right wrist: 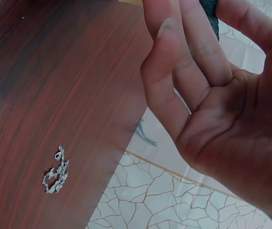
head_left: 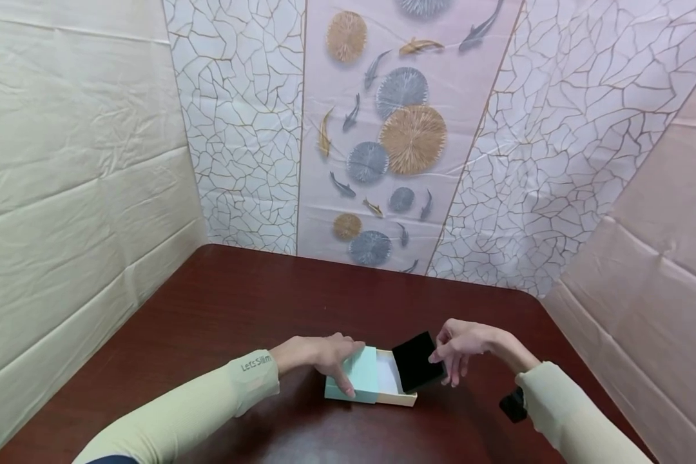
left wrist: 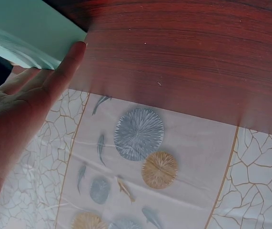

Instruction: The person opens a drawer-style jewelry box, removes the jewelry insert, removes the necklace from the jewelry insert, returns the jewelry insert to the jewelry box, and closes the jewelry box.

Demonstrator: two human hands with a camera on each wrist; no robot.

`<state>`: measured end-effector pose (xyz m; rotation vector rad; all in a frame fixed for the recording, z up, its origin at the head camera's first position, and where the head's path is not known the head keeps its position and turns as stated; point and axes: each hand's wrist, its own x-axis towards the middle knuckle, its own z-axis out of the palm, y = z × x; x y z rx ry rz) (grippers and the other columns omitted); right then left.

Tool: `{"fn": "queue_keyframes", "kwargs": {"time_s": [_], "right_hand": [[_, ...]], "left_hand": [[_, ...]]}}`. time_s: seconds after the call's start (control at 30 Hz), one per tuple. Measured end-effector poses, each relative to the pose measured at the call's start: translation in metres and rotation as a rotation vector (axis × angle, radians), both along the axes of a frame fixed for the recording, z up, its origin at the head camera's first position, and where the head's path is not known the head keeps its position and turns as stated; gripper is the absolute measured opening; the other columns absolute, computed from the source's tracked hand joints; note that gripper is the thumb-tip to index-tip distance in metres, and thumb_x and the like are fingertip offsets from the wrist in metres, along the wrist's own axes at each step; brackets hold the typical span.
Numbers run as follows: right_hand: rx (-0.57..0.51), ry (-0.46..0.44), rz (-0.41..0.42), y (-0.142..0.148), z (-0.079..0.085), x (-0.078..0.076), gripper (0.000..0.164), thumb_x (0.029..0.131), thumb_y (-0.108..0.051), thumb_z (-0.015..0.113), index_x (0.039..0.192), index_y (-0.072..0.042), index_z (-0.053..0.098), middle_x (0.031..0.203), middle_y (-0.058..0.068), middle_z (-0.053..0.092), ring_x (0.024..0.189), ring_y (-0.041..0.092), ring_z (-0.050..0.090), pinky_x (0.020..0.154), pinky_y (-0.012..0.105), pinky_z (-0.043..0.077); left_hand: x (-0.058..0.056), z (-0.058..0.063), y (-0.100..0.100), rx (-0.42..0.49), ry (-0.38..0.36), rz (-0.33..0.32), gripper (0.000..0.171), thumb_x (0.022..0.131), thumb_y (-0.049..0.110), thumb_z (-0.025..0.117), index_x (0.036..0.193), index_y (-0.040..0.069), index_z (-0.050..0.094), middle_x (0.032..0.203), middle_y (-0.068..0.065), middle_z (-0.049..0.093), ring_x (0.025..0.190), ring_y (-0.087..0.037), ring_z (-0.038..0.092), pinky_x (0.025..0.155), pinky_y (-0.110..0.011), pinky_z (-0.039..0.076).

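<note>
A mint-green sliding gift box (head_left: 359, 374) lies on the table with its drawer (head_left: 387, 372) pulled partly out to the right. My left hand (head_left: 327, 357) spans the sleeve, thumb on the near side and fingers along the far side. Those fingers also show against the box wall (left wrist: 28, 33) in the left wrist view. A square black pad (head_left: 415, 362) tilts over the drawer's right end. My right hand (head_left: 461, 348) pinches its right edge between thumb and fingers. In the right wrist view, only a dark bit of the pad (right wrist: 211, 14) shows behind the fingers.
A silver chain (right wrist: 56, 171) lies bunched on the table, seen in the right wrist view. The dark red-brown wooden table (head_left: 255, 290) meets a patterned backdrop (head_left: 371, 129) at its far edge. Pale cloth walls stand at both sides.
</note>
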<state>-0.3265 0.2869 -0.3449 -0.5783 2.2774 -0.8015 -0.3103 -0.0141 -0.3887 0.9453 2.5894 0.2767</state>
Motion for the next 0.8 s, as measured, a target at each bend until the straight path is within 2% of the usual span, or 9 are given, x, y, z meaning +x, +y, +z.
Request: {"fn": "queue_keyframes", "kwargs": {"time_s": [0.23,0.6,0.8], "right_hand": [[0.057,-0.024,-0.033,-0.007,0.000,0.003,0.025,0.091,-0.020,0.064,0.080,0.001,0.067,0.069,0.019,0.072,0.060,0.030,0.071,0.058,0.044,0.056],[0.062,-0.018,-0.111,-0.016,-0.010,0.008,0.024,0.090,-0.021,0.066,0.081,0.001,0.067,0.059,0.013,0.069,0.049,0.020,0.067,0.050,0.032,0.053],[0.038,-0.018,-0.125,-0.024,-0.014,0.011,0.027,0.090,-0.021,0.066,0.079,0.003,0.064,0.060,0.013,0.069,0.049,0.018,0.066,0.047,0.026,0.049]], "left_hand": [[0.000,0.000,0.002,-0.006,-0.002,0.008,0.097,0.074,0.045,0.081,0.151,0.013,0.031,0.143,-0.005,0.046,0.134,-0.021,0.040,0.106,-0.035,0.040],[-0.001,-0.001,0.001,-0.001,0.000,-0.001,0.097,0.074,0.045,0.081,0.151,0.013,0.031,0.144,-0.005,0.046,0.134,-0.020,0.040,0.106,-0.035,0.040],[-0.001,-0.001,0.000,-0.004,0.015,-0.005,0.097,0.074,0.046,0.081,0.150,0.013,0.032,0.142,-0.004,0.047,0.132,-0.019,0.042,0.105,-0.034,0.041]]}}
